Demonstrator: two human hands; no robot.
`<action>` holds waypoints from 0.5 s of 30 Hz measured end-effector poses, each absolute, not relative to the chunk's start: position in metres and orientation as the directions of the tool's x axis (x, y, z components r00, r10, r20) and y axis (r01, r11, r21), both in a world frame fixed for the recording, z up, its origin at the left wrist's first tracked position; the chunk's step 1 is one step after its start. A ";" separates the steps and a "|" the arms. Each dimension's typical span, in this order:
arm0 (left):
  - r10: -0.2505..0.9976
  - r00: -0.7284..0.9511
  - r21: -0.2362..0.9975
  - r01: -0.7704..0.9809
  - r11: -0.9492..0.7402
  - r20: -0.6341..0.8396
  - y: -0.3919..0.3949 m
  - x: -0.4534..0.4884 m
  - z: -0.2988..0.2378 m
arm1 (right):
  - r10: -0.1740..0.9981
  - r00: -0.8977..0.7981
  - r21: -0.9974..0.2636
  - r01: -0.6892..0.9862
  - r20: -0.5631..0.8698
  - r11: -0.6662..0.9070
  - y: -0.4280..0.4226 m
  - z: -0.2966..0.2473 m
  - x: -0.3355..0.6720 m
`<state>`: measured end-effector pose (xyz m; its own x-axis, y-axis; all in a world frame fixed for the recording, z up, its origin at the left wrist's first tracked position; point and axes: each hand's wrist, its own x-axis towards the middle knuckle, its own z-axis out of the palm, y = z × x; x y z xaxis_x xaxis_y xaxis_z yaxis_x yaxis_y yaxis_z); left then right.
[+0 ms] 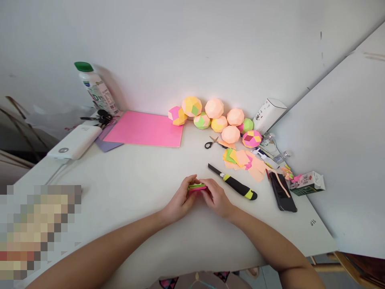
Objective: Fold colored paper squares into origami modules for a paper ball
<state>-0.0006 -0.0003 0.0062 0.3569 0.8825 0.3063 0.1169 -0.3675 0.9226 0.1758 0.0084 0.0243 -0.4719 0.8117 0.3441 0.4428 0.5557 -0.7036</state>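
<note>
Between my two hands is a small folded paper piece (197, 187), green along the top and pink below. My left hand (180, 198) grips its left end with fingers and thumb closed. On the right end, my right hand (217, 197) pinches it the same way; parts of the paper are hidden behind the fingers. A black and lime utility knife (237, 185) lies just right of my right hand. Beyond it is a pile of loose paper pieces (240, 158) in peach, green, yellow and pink. Small scissors (211, 143) rest behind the knife.
Several faceted paper balls (214, 108) line the wall. A pink sheet (147, 128) lies back left, near a white power bank (76, 140) and a green-capped bottle (96, 86). A black phone (281, 190) and a small carton (308, 182) are at the right edge.
</note>
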 end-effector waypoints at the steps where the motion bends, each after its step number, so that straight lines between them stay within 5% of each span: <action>1: 0.880 0.362 0.925 0.107 -0.366 0.306 0.000 -0.001 0.006 | 0.820 -0.465 -0.701 0.459 0.333 0.545 0.008 0.023 0.176; 15: 0.879 0.375 0.941 0.043 -0.336 0.297 -0.004 0.000 0.013 | 0.713 -0.506 -0.566 0.439 0.486 0.697 0.006 0.014 0.175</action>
